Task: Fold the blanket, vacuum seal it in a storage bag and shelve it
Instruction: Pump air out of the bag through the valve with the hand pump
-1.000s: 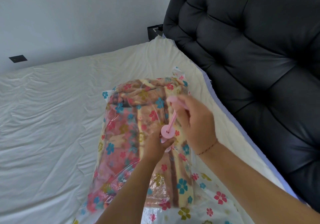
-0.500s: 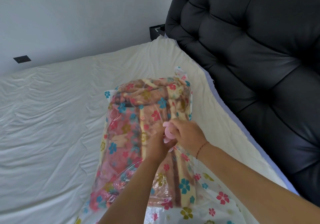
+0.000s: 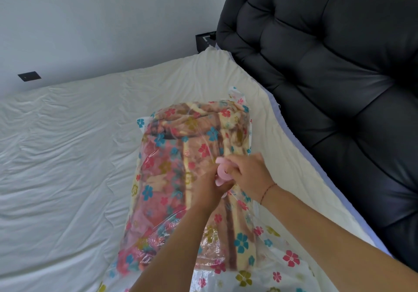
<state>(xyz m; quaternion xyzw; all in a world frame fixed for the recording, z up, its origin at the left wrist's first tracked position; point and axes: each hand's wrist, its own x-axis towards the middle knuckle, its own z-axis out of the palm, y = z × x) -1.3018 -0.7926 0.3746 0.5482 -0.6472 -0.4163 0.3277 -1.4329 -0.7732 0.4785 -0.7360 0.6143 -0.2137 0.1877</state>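
A clear storage bag (image 3: 244,266) printed with coloured flowers lies on the bed, and a folded pink, cream and brown blanket (image 3: 172,156) fills it. On top of the bag sits a small pink hand pump (image 3: 222,173). My right hand (image 3: 248,175) grips the pump's handle, pushed down close to the base. My left hand (image 3: 209,190) holds the pump's base against the bag. The valve under the pump is hidden by my fingers.
The bag rests on a wrinkled white sheet (image 3: 67,167) covering the bed. A black tufted headboard (image 3: 339,88) rises along the right side. A grey wall stands behind, with a dark wall plate (image 3: 29,76) and a small black box (image 3: 205,41) in the corner.
My right hand has pushed the pump handle down from its raised position to the base. My left hand has stayed on the base.
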